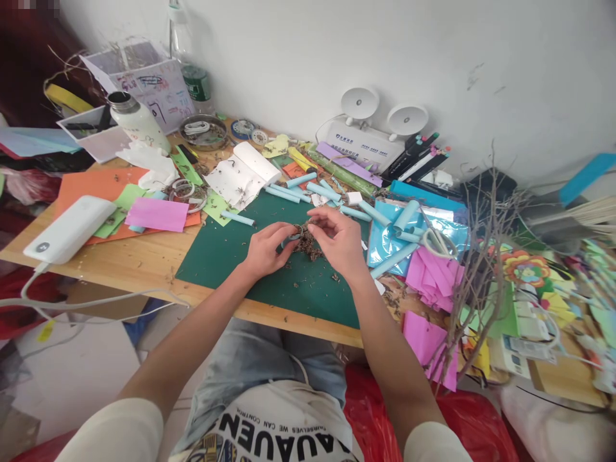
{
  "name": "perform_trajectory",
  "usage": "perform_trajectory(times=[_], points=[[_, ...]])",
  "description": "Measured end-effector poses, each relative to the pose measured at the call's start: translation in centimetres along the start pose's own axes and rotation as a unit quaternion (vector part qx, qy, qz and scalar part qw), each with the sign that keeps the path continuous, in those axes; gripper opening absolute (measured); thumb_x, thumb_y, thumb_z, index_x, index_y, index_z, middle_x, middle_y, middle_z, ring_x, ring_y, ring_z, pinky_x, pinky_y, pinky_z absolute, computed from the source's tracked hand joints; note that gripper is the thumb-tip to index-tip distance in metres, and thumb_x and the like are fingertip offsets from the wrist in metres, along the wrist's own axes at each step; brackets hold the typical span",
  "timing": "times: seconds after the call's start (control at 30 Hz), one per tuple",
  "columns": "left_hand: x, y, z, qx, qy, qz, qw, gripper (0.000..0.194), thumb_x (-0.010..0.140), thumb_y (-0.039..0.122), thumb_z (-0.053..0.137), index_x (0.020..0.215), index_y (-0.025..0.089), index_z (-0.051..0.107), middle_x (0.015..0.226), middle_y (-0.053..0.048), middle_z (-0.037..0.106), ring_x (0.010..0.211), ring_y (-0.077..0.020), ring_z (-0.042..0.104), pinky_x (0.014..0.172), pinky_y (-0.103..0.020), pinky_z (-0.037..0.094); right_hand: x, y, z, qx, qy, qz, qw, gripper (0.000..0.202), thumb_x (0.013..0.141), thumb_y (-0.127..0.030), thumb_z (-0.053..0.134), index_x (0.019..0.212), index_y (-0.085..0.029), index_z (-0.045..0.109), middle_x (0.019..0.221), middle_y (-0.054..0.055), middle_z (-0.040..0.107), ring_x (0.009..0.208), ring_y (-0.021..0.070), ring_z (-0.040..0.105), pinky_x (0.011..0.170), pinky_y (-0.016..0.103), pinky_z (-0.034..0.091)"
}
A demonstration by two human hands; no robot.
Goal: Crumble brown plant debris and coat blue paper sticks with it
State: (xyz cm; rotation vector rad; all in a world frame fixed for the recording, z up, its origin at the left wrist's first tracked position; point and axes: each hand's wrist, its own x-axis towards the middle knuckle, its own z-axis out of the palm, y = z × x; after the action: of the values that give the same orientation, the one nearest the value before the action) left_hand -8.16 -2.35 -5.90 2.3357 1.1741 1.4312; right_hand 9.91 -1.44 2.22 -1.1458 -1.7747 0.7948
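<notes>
Over a dark green cutting mat, my left hand closes round a small light-blue paper tube, mostly hidden by the fingers. My right hand meets it at the tube's end, fingertips pinched on brown dried plant bits. A heap of these dried bits lies on the mat under both hands, with crumbs scattered around it. Several rolled light-blue paper tubes lie behind the hands. More blue tubes rest to the right on a shiny blue packet.
A white power bank with a cable sits at the table's left edge. Behind it stand a white bottle and a plastic bottle. Bare twigs rise at the right, beside pink paper. A white two-lamp unit stands against the wall.
</notes>
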Motion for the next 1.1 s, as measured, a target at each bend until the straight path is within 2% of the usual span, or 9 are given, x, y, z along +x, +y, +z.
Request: perform_trajectory(times=[0.13, 0.3, 0.4, 0.63, 0.73, 0.87, 1.0, 1.1], points=[[-0.1, -0.1, 0.0, -0.007, -0.005, -0.005, 1.000, 0.019, 0.089, 0.023, 0.058, 0.108, 0.021, 0.060, 0.101, -0.008, 0.071, 0.096, -0.0193, 0.068, 0.082, -0.031, 0.055, -0.4, -0.7, 0.2, -0.086, -0.047, -0.059, 0.993, 0.021, 0.090, -0.017, 0.054, 0.095, -0.022, 0.073, 0.094, 0.005, 0.068, 0.080, 0.0155, 0.063, 0.071, 0.029, 0.052], [-0.8, -0.6, 0.5, 0.015, -0.001, -0.037, 0.999, 0.028, 0.089, 0.026, 0.058, 0.116, 0.021, 0.055, 0.103, -0.008, 0.070, 0.093, -0.0188, 0.070, 0.081, -0.031, 0.057, -0.9, -0.5, 0.5, -0.166, -0.063, -0.114, 0.977, 0.029, 0.093, -0.015, 0.047, 0.101, -0.022, 0.074, 0.095, 0.007, 0.063, 0.082, 0.0165, 0.061, 0.075, 0.030, 0.051], [-1.2, -0.8, 0.7, 0.021, 0.018, -0.048, 0.998, 0.039, 0.087, 0.028, 0.062, 0.123, 0.020, 0.049, 0.106, -0.008, 0.069, 0.088, -0.0186, 0.071, 0.075, -0.030, 0.058, -1.0, -0.7, 0.6, -0.226, -0.102, -0.115, 0.962, 0.032, 0.094, -0.013, 0.043, 0.104, -0.021, 0.073, 0.097, 0.008, 0.061, 0.083, 0.0168, 0.059, 0.075, 0.030, 0.049], [-1.4, -0.9, 0.6, 0.031, 0.018, -0.065, 0.997, 0.036, 0.085, 0.024, 0.059, 0.119, 0.021, 0.049, 0.105, -0.007, 0.068, 0.082, -0.0176, 0.071, 0.071, -0.030, 0.058, -0.5, -2.5, 1.7, -0.390, -0.196, -0.093, 0.895, 0.031, 0.091, -0.007, 0.041, 0.107, -0.015, 0.067, 0.103, 0.012, 0.058, 0.094, 0.0226, 0.053, 0.070, 0.030, 0.045], [-1.3, -0.8, 0.5, 0.019, 0.015, -0.066, 0.998, 0.041, 0.083, 0.023, 0.059, 0.122, 0.021, 0.046, 0.109, -0.008, 0.068, 0.085, -0.0185, 0.071, 0.073, -0.030, 0.058, -0.5, -2.7, 2.1, -0.411, -0.207, -0.092, 0.883, 0.030, 0.090, -0.007, 0.041, 0.106, -0.015, 0.065, 0.105, 0.013, 0.058, 0.097, 0.0241, 0.051, 0.066, 0.031, 0.044], [-1.1, -0.4, 0.3, -0.002, -0.003, -0.097, 0.995, 0.048, 0.083, 0.024, 0.060, 0.127, 0.021, 0.042, 0.108, -0.007, 0.069, 0.089, -0.0186, 0.071, 0.074, -0.030, 0.059, -0.6, -2.2, 2.0, -0.390, -0.195, -0.094, 0.895, 0.032, 0.090, -0.006, 0.041, 0.106, -0.015, 0.066, 0.104, 0.012, 0.059, 0.094, 0.0234, 0.053, 0.067, 0.031, 0.044], [-0.7, -0.1, 0.1, -0.005, -0.021, -0.123, 0.992, 0.045, 0.084, 0.027, 0.061, 0.125, 0.022, 0.045, 0.106, -0.006, 0.069, 0.089, -0.0180, 0.071, 0.073, -0.028, 0.058, -1.1, -1.2, 1.6, -0.278, -0.137, -0.102, 0.945, 0.037, 0.091, -0.006, 0.039, 0.107, -0.019, 0.069, 0.099, 0.008, 0.060, 0.088, 0.0181, 0.056, 0.075, 0.029, 0.046], [-0.7, -0.1, 0.1, 0.005, -0.025, -0.128, 0.992, 0.037, 0.085, 0.028, 0.060, 0.119, 0.022, 0.050, 0.106, -0.005, 0.069, 0.085, -0.0170, 0.070, 0.073, -0.027, 0.056, -1.3, -0.6, 1.4, -0.232, -0.098, -0.099, 0.963, 0.038, 0.091, -0.007, 0.041, 0.109, -0.021, 0.070, 0.098, 0.007, 0.059, 0.086, 0.0169, 0.057, 0.076, 0.028, 0.046]])
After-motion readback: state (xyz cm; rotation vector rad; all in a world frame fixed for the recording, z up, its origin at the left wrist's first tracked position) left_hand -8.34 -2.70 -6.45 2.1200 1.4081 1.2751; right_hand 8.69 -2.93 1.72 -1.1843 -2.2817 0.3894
